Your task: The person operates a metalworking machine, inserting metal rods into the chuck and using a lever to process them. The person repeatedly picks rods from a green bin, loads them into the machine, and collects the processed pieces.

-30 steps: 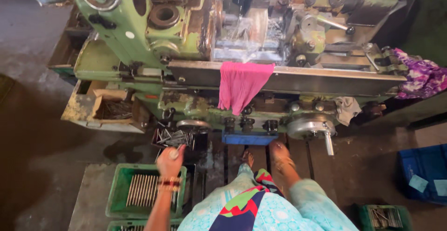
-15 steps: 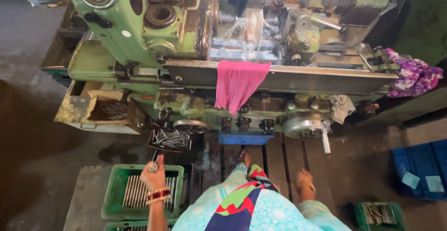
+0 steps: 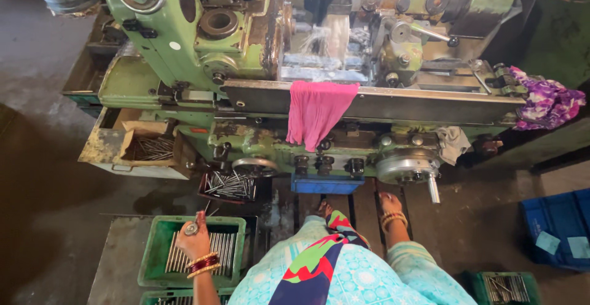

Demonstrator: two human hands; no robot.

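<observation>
My left hand (image 3: 195,241), with a ring and red and gold bangles, hovers over the left part of a green plastic crate (image 3: 153,251) that holds a row of thin metal rods (image 3: 225,248). Its fingers curl downward; whether they hold a rod is hidden. Just beyond the crate sits a dark tray of loose rods (image 3: 230,185), under the front of a big green lathe-like machine (image 3: 184,53). My right hand is out of view. My sandalled feet (image 3: 391,211) stand on wooden slats before the machine.
A pink cloth (image 3: 316,113) hangs over the machine's front rail and a purple cloth (image 3: 547,102) lies at its right end. A handwheel with a handle (image 3: 407,167) sticks out at shin height. A cardboard box of rods (image 3: 153,149) sits left, a blue crate (image 3: 556,225) right, another green crate (image 3: 505,286) at lower right.
My left hand has drawn back from the dark tray of rods toward me and now sits over the green crate. I have stepped slightly and the view has shifted.
</observation>
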